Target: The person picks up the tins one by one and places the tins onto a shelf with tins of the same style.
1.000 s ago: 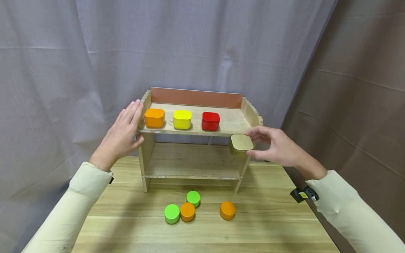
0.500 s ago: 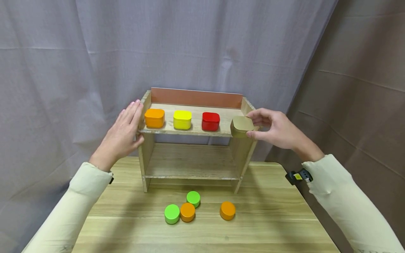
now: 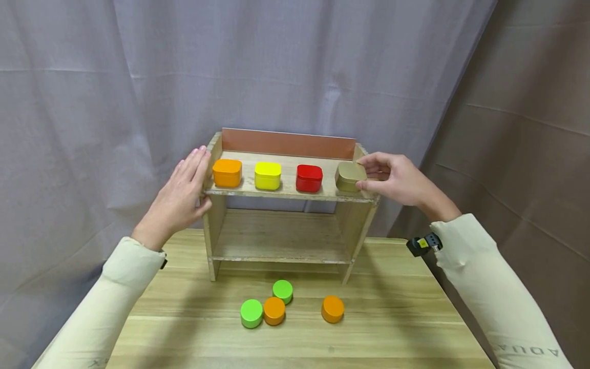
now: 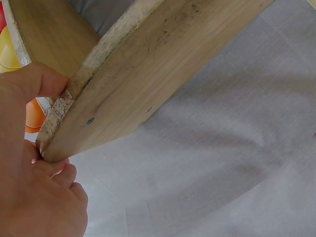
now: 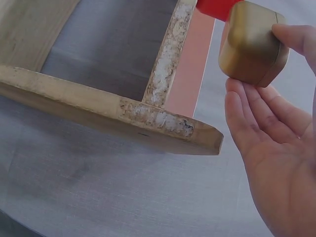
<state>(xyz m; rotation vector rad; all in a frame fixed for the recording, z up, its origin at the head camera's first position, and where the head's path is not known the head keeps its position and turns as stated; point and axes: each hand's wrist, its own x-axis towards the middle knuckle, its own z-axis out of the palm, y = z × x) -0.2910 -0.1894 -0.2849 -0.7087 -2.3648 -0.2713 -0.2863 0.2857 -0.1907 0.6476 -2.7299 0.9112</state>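
Observation:
My right hand point(image 3: 394, 177) pinches a gold rounded-square tin point(image 3: 349, 177) between thumb and fingers, at the right end of the upper board of a small wooden shelf point(image 3: 286, 259). In the right wrist view the gold tin point(image 5: 252, 44) shows its side and lid seam. My left hand point(image 3: 177, 197) grips the left side panel; in the left wrist view the thumb lies inside the panel point(image 4: 118, 84) and the fingers outside. Along the upper board sit an orange tin point(image 3: 227, 173), a yellow tin point(image 3: 268, 176) and a red tin point(image 3: 309, 178), left to right.
On the wooden table point(image 3: 382, 328) in front of the shelf lie round tins: a front green one point(image 3: 251, 313), another green one point(image 3: 282, 291), an orange one point(image 3: 274, 311), and a second orange one point(image 3: 333, 309) apart at right. A grey curtain point(image 3: 295, 66) hangs behind.
The right hand has raised the gold tin from in front of the right side panel up to the upper board, beside the red tin. The left hand stays at the left panel.

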